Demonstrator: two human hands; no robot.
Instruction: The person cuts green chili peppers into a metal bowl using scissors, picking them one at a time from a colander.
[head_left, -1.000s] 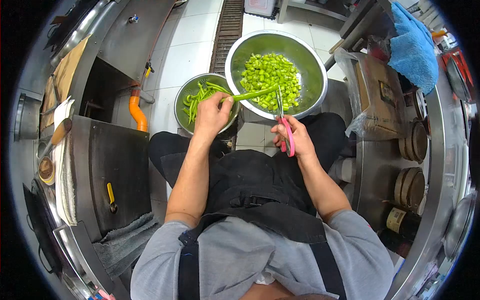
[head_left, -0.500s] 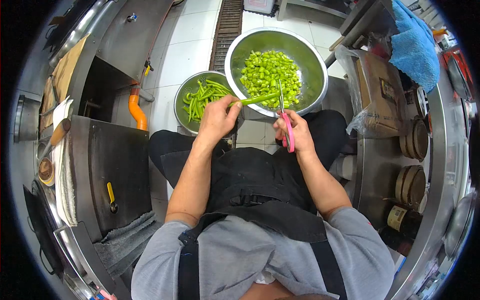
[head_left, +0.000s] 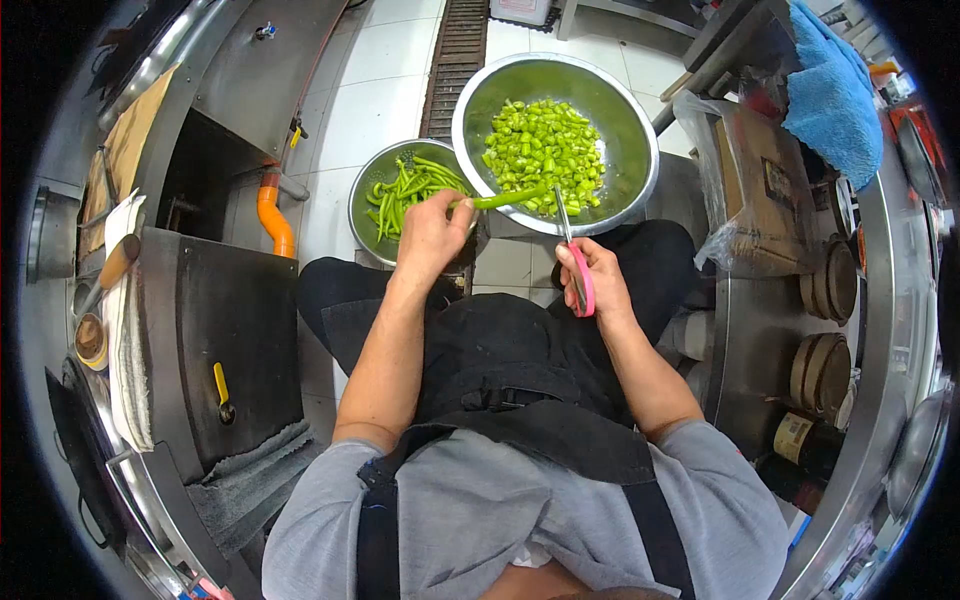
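Between the thumb and fingers of my left hand (head_left: pixel 432 238) is a long green chili pepper (head_left: pixel 510 198), its free end reaching right over the rim of the large steel bowl (head_left: pixel 640 185). My right hand (head_left: pixel 600 278) grips pink-handled scissors (head_left: pixel 584 285), whose blades point away from me, close to the pepper's tip. Cut green pepper pieces (head_left: pixel 545 150) are heaped in that bowl. Whole green peppers (head_left: pixel 410 188) lie in a smaller perforated steel colander (head_left: pixel 362 228), just beyond my left hand.
A floor drain grate (head_left: pixel 455 70) runs beyond the bowls. On the left stand a steel cabinet (head_left: pixel 240 350) and an orange pipe (head_left: pixel 272 215). At right are a plastic-wrapped cardboard box (head_left: pixel 765 190), a blue towel (head_left: pixel 830 95) and a dark bottle (head_left: pixel 810 440).
My right hand and the scissors have shifted slightly toward me, and the blades have turned a little. The pepper's free end now sits slightly left of where it was and looks shorter.
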